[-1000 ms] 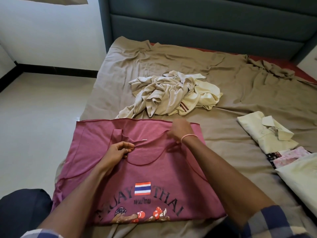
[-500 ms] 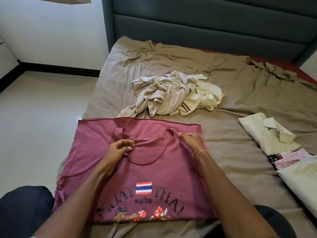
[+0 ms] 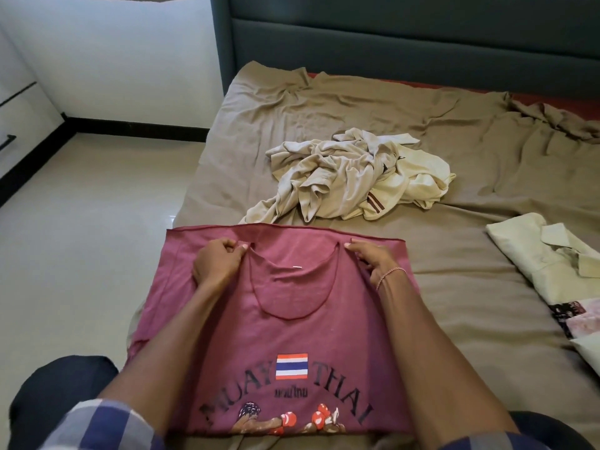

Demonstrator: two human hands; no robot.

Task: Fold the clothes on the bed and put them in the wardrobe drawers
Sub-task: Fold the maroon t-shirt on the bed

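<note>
My left hand [image 3: 216, 264] has slid further from me and drawn the left strap [image 3: 244, 251] out of its bunch. My right hand [image 3: 373, 261] has come back onto the right strap [image 3: 344, 246], so the two hands now sit level, one on each side of the neckline.

Each hand has its fingers curled and pinches its strap top between thumb and fingertips. Neither hand is spread flat.

The maroon Muay Thai tank top [image 3: 292, 326] lies on the brown bed sheet [image 3: 454, 254] directly in front of me. Its long axis runs from my lap straight away toward the dark headboard [image 3: 389, 34]. The printed chest is nearest me and the neck opening points away. The straps rest on a further maroon layer, whose straight edge crosses just beyond my knuckles.

Both hands hold the far end and are equally close to it, so I judge the next fold runs along that long axis, bringing the strap end back toward me. If I turn a side in instead, my left hand is nearer the floor-side edge.

Beyond the top, apart from it, lies a crumpled heap of pale clothes [image 3: 341, 183] not yet folded. To my right sits a folded pale green collared shirt [image 3: 539, 254], with other folded pieces beside it. At the far left is a white cabinet front [image 3: 19, 118] with a dark handle. It may be the wardrobe, though I cannot be sure.
</note>
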